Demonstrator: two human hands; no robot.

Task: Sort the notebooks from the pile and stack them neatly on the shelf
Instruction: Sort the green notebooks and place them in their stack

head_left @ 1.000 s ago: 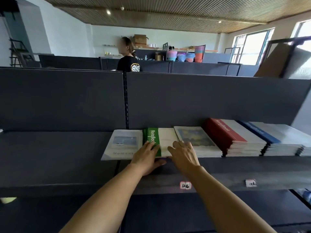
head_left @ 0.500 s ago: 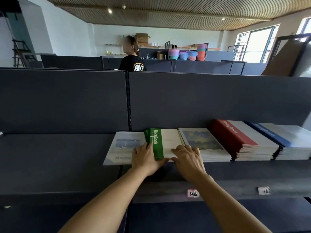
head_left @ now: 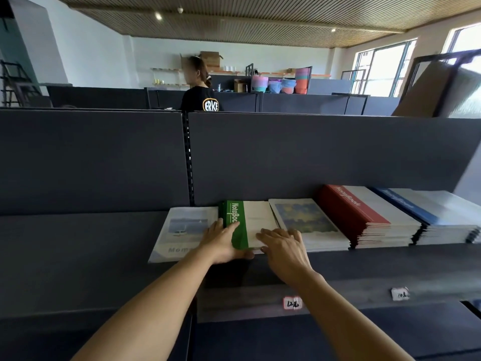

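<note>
Lying at the centre of the frame on the shelf (head_left: 78,243), the green notebook stack (head_left: 247,222) looked light and floppy; the left hand (head_left: 221,243) gripped its near-left corner, the right hand (head_left: 281,246) pressed flat; best held by the edges.

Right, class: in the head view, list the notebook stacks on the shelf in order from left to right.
Pale landscape-cover notebook → green-spine notebook stack, with both hands on it → blue-and-yellow painting-cover stack → red-spine stack → blue-spine stack.
</note>
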